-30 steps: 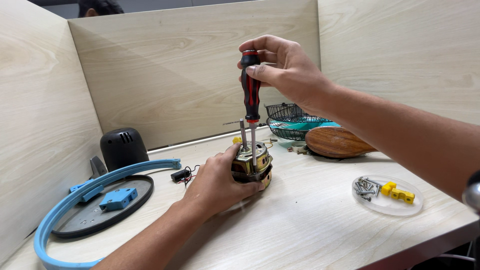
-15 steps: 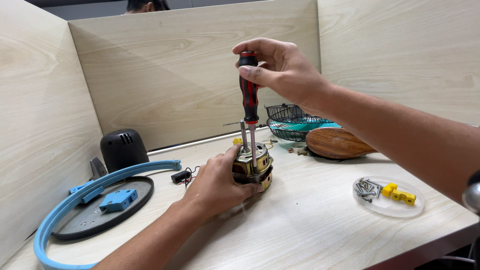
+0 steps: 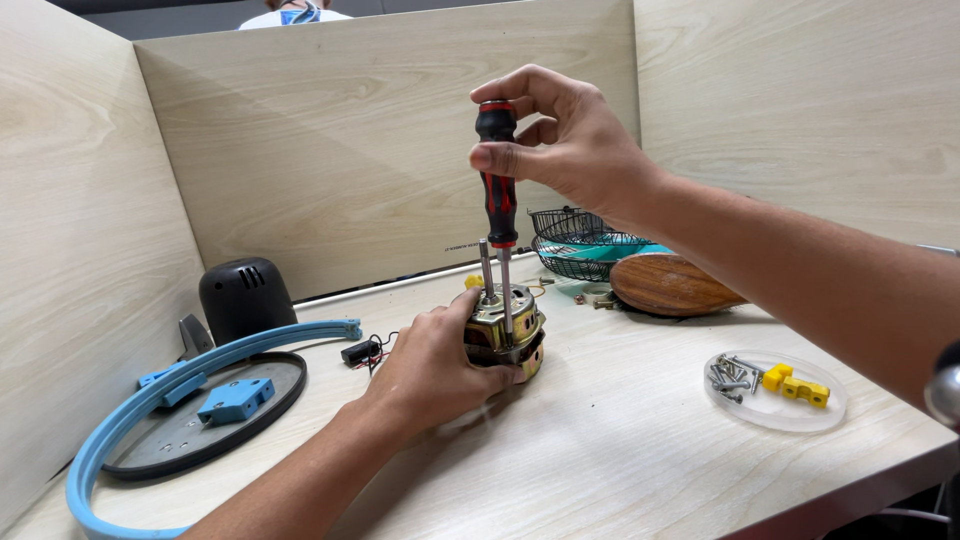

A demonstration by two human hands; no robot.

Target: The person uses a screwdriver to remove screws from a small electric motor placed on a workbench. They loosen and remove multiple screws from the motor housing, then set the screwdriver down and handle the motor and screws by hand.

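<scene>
Since the earlier frame the right hand [image 3: 570, 150] has shifted slightly on the driver [image 3: 498, 190]; motor unmoved. Counter [image 3: 620, 450] mid: motor [image 3: 505, 330], prob. heavy, stiff metal, left hand [image 3: 435, 365] wrapped round its body, best hold. Right grip pinches the driver's slim handle top, upright

A motor [image 3: 505, 325] stands on the table [image 3: 620, 450], near its middle. The left hand [image 3: 435, 365] grips the motor from the left side. A screwdriver [image 3: 499, 200] stands upright on the motor's top, just right of its shaft [image 3: 486, 268], with the right hand [image 3: 565, 140] around the handle. Left of the motor lie a ring [image 3: 190, 385] and, inside it, a disc [image 3: 190, 430]. Behind them sits a cover [image 3: 245, 295]. Right of the motor is a dish [image 3: 780, 405] holding screws [image 3: 730, 375]. Behind the dish lie a wooden board [image 3: 670, 283] and a wire basket [image 3: 580, 240].
</scene>
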